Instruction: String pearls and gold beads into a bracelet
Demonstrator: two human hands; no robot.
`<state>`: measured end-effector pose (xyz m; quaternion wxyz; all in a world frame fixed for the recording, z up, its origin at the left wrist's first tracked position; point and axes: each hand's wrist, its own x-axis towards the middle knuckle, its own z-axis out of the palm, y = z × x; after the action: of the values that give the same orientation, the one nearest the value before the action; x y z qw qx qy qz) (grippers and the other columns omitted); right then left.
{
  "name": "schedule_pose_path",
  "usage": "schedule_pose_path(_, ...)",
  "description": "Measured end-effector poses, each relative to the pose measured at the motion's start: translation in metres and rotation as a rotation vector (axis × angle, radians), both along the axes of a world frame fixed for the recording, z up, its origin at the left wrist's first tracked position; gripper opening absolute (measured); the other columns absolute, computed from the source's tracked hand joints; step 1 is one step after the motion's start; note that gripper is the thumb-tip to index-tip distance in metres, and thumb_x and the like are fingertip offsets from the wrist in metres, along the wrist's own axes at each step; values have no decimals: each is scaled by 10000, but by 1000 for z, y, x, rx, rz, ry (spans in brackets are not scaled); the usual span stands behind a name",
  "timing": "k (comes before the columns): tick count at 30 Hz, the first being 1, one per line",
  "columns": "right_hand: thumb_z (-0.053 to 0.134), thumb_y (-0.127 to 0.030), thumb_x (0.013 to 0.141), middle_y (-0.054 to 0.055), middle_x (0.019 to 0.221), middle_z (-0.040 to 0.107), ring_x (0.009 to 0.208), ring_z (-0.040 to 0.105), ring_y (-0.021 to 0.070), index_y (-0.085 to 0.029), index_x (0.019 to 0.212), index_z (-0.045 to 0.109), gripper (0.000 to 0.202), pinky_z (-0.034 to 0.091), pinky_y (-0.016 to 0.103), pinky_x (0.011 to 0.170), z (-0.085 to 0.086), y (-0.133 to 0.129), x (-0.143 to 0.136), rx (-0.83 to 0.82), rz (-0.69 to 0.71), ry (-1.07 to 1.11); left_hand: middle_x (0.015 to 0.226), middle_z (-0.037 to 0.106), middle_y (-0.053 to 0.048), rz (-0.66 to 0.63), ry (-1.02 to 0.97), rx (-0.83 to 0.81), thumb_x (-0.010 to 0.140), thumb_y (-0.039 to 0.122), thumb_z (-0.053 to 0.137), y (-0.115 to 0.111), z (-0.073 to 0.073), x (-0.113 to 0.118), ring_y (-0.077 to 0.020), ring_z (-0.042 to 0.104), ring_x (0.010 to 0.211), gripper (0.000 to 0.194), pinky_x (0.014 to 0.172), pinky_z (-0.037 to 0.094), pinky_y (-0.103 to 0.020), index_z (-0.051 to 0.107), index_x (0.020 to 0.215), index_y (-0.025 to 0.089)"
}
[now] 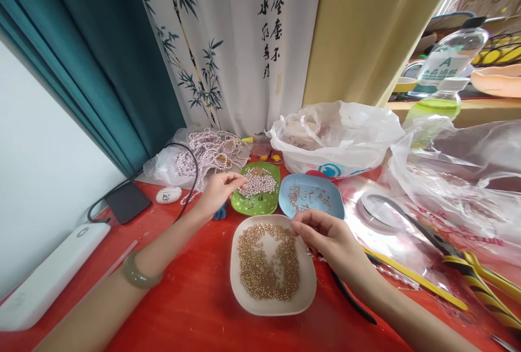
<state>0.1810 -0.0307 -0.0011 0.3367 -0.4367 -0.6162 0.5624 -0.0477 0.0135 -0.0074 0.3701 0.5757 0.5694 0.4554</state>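
Hands (330, 237) at edges of bead dishes (273, 308)

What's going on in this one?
A person's hands are among dishes of beads on a red table. The left hand is at the green dish of pink beads; the right hand is by the white dish of gold beads. Both pinch thumb to finger; anything held is too small to tell.

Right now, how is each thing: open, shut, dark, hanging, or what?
Left hand, pinched together; too small to see if anything's held
Right hand, pinched together; same
Cream dish, partly covered by gold beads
Green plate, holding pink beads
Phone, screen dark
White bag, rumpled
Black-capped bottle, shut
Teal curtain, hanging in folds
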Motion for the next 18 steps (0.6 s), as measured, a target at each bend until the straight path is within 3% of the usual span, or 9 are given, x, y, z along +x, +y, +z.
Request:
schedule_pose_path(6, 534, -420, 708, -26, 571, 487, 494, 404, 92, -184, 686, 536, 237, 327, 232, 475, 6, 3, 6, 54, -160, 27, 753, 660, -35, 3, 465, 95, 627, 211, 617, 4, -11, -6, -175, 516, 670, 73, 643, 348, -281, 667, 679, 202)
schedule_pose_path(11, 519, -408, 733, -11, 607, 515, 512, 414, 97, -183, 685, 540, 231, 343, 238, 503, 11, 8, 13, 160, -245, 17, 719, 655, -32, 15, 463, 170, 611, 204, 620, 2, -17, -2, -199, 486, 711, 57, 682, 324, -296, 668, 626, 232)
schedule_pose_path(18, 551, -378, 722, -21, 588, 504, 522, 412, 92, -179, 665, 539, 207, 345, 228, 505, 11, 14, 18, 172, -303, 54, 748, 652, -32, -49, 561, 160, 621, 212, 622, 2, -22, -2, -208, 492, 750, 46, 700, 302, -297, 659, 639, 232)
